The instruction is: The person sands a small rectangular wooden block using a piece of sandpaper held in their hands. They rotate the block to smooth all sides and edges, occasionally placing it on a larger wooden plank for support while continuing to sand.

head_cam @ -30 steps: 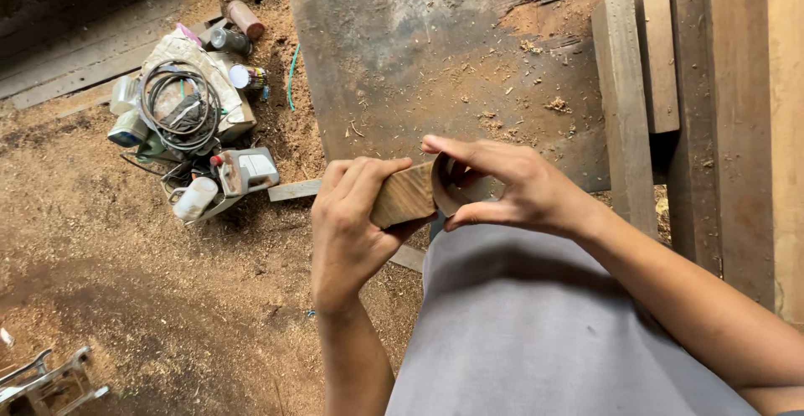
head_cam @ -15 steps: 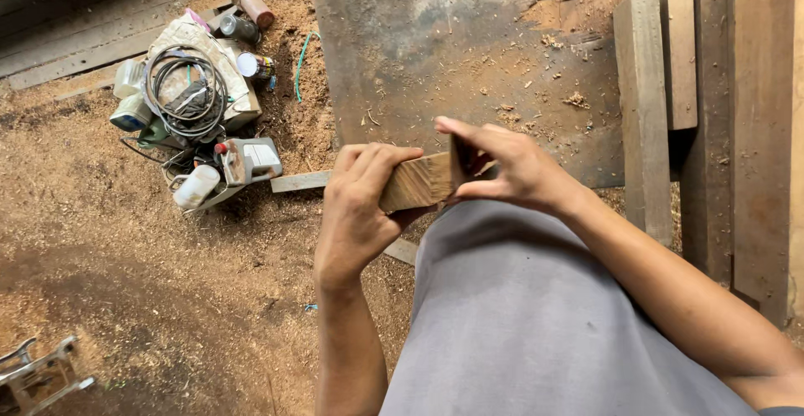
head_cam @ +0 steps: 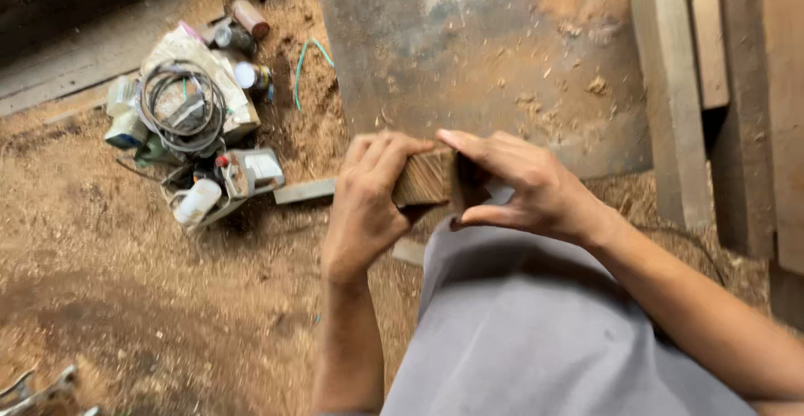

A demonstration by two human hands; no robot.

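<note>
A small brown wooden block (head_cam: 427, 177) is held in front of me, above my grey-clad lap (head_cam: 536, 332). My left hand (head_cam: 368, 206) wraps around its left end, fingers curled over the top. My right hand (head_cam: 523, 186) grips the block's right end, with the thumb below and the fingers arched over it. Most of the block is hidden by the two hands.
The floor (head_cam: 151, 299) is covered in sawdust. A pile of clutter with a coiled cable (head_cam: 180, 110), cans and small bottles lies at the upper left. A large grey slab (head_cam: 477, 47) lies ahead, wooden planks (head_cam: 670, 89) at the right, a metal tool (head_cam: 33, 387) at bottom left.
Both hands and the block have shifted slightly right and up in view; the camera has tilted, so the clutter pile sits a little further right. The grip looks the same.
</note>
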